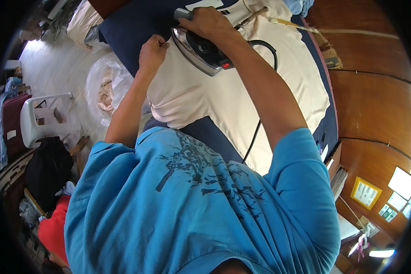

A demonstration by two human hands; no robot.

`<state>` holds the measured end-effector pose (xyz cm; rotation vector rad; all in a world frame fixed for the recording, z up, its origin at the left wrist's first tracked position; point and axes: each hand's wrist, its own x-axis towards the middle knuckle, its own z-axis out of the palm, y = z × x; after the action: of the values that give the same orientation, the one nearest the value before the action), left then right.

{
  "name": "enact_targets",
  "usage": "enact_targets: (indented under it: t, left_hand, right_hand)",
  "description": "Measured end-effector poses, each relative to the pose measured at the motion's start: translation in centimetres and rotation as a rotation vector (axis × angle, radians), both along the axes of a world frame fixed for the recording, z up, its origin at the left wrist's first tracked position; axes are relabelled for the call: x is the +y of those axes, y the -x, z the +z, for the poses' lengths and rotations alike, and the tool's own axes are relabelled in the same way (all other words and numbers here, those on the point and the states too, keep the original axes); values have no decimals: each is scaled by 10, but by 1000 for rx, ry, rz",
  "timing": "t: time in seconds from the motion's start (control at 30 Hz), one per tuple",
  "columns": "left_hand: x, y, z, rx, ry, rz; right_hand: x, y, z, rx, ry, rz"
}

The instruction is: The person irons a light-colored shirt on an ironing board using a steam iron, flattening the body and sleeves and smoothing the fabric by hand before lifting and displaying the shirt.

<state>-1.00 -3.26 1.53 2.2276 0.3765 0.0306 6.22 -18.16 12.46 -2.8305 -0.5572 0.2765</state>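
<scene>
A cream garment (283, 77) lies spread over a dark blue cloth-covered table (132, 27), with soft creases in its near part and a small dark label near its far edge. My right hand (208, 23) is closed round the handle of a clothes iron (205, 48). The iron rests on the garment's far left part, and its switch glows red. Just left of the iron's tip, my left hand (152, 54) pinches the edge of the garment between thumb and fingers. My right forearm crosses over the garment and hides part of it.
The iron's black cord (252, 141) loops over the garment. A cord-like line (351, 33) stretches in from the wooden wall (374, 100). Left of the table are a clear plastic bag (96, 86) of cloth and a white plastic stool (29, 121). A person in red (55, 230) is behind at left.
</scene>
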Motion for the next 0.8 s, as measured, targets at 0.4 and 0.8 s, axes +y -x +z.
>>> enact_targets:
  t: [0.4,0.8]
  left_hand:
    - [19,-13,-15,4,-65,-41]
    - [-62,149,2,-550,-318,-977]
  right_hand:
    - [-67,45,-26,-549,161,453]
    - [-162,233,26,223,66,-393]
